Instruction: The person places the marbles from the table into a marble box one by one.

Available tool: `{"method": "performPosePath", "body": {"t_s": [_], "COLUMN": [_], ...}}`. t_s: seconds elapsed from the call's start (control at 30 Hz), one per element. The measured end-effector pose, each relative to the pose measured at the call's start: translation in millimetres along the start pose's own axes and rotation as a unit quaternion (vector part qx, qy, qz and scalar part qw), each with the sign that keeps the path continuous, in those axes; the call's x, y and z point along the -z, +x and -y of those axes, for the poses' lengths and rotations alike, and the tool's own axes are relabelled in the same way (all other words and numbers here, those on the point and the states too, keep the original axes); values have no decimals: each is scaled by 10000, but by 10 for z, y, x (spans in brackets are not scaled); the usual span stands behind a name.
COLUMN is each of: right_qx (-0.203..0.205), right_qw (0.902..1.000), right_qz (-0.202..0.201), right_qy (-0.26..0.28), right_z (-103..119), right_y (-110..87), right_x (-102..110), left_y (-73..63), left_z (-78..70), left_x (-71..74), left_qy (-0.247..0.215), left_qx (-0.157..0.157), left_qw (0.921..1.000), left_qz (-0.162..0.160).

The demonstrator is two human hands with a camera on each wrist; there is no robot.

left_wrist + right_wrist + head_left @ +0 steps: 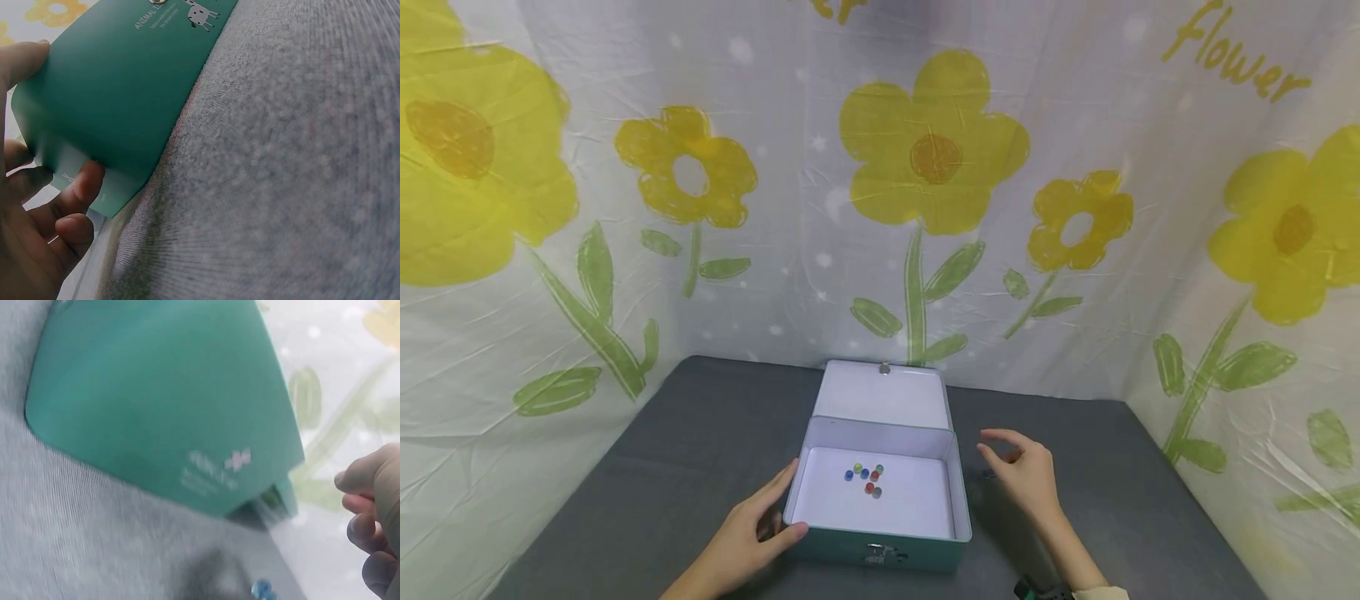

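Note:
A green tin box (880, 546) with a white inside stands with its hinged lid (883, 392) laid back. Several glass marbles (869, 488), blue, red, green and clear, lie on its floor. My left hand (748, 529) grips the front left corner, thumb at the front rim and fingers along the left side. In the left wrist view, fingertips (90, 178) meet the box's side. Right of the box, my right hand (1026, 475) hovers with thumb and index finger apart and nothing visible between them. Blue marbles (989, 473) lie on the table beside it.
A dark grey cloth (647, 483) covers the table. Behind and at both sides hangs a white curtain (797, 292) printed with yellow flowers. The box has a metal clasp (880, 552) on its front, and a dark watch (1041, 590) sits on the right wrist.

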State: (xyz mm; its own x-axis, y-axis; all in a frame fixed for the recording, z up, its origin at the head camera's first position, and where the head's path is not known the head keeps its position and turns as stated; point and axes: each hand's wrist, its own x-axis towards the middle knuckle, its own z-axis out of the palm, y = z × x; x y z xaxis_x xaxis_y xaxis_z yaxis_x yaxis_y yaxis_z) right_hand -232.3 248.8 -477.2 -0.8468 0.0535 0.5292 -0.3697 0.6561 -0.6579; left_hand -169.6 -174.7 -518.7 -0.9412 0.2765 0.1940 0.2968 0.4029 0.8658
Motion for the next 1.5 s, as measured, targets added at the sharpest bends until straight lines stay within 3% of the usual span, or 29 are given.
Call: {"method": "performPosePath", "body": {"t_s": [0.27, 0.43, 0.67, 0.8, 0.93, 1.23, 1.43, 1.5], "right_qx": [-1365, -1619, -1480, -1409, -1350, -966, -959, -960], "right_qw": [9900, 9867, 9875, 9881, 9887, 9914, 9921, 9923], "right_qz": [80, 103, 342, 377, 443, 378, 459, 466], "right_qy": [358, 60, -409, -479, -487, -802, -661, -622], "right_z": [-250, -370, -498, -554, -587, -639, -674, -689], "right_y": [-16, -39, -87, -106, -122, -124, -139, -152], "right_x": [100, 128, 140, 127, 97, 18, -1, -7], "left_y": [4, 2, -3, 4, 10, 11, -4, -13], "left_z": [0, -5, -31, -27, -31, -51, -21, -19], "left_x": [-11, -18, -6, -9, 1, 26, -2, -11], "left_qy": [-37, -39, -53, -86, -116, -109, -132, -86], "left_qx": [4, 1, -59, -202, -121, -209, -258, -126], "left_qw": [10000, 10000, 10000, 9997, 9999, 9997, 9996, 9999], "left_qz": [-14, -8, -39, -46, -35, -26, -31, -25]}}
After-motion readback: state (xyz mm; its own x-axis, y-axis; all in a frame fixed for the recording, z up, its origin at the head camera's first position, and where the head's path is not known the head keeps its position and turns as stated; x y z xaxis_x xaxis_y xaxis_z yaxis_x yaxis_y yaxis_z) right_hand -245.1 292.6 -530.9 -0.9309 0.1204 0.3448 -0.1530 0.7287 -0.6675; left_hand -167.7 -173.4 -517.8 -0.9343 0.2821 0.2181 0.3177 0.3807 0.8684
